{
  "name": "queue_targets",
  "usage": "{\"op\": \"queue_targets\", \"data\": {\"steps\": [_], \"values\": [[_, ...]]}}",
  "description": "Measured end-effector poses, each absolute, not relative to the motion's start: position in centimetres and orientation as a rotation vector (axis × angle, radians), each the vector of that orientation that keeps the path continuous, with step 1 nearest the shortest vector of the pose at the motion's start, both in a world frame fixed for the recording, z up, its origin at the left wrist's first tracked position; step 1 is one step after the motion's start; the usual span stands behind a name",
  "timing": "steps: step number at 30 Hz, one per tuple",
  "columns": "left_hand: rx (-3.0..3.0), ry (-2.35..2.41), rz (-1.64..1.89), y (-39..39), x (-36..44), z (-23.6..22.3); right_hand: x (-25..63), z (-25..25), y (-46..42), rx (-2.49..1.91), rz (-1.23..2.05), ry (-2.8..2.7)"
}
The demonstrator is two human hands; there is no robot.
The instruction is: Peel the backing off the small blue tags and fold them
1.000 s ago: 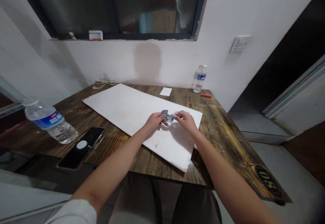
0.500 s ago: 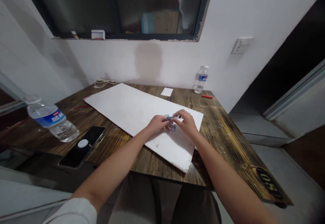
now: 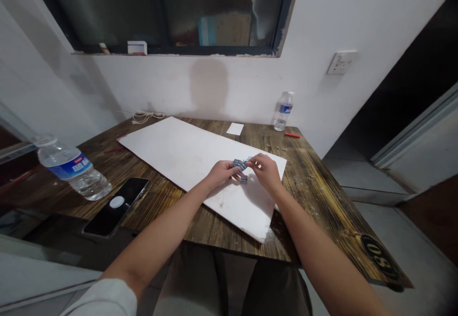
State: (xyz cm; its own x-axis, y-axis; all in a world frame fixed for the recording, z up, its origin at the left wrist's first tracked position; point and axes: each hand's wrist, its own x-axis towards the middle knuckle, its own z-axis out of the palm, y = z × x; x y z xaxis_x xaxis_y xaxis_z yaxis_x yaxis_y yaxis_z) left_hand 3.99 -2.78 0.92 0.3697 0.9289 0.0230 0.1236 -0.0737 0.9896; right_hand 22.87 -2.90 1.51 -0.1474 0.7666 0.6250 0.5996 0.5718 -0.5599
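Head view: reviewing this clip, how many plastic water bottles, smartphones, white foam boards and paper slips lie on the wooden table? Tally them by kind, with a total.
Plastic water bottles: 2
Smartphone: 1
White foam board: 1
Paper slip: 1
Total: 5

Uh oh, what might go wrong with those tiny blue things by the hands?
The small blue pieces are tiny and pinched between the left hand and right hand, so one might slip out and get lost. The water bottle lies on its side on the wooden table near the phone, so it might roll into it.
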Motion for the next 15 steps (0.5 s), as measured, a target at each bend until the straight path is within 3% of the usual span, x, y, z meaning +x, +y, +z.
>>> {"op": "queue_targets", "data": {"steps": [10,15], "values": [[1.311,1.194,1.089,-1.86,3.67,0.8,23.64,1.76,-2.25,-1.39,0.18,-2.387],[1.333,1.189,1.07,-2.06,3.79,0.64,23.27,1.28,-2.89,-1.395,0.042,-2.368]]}}
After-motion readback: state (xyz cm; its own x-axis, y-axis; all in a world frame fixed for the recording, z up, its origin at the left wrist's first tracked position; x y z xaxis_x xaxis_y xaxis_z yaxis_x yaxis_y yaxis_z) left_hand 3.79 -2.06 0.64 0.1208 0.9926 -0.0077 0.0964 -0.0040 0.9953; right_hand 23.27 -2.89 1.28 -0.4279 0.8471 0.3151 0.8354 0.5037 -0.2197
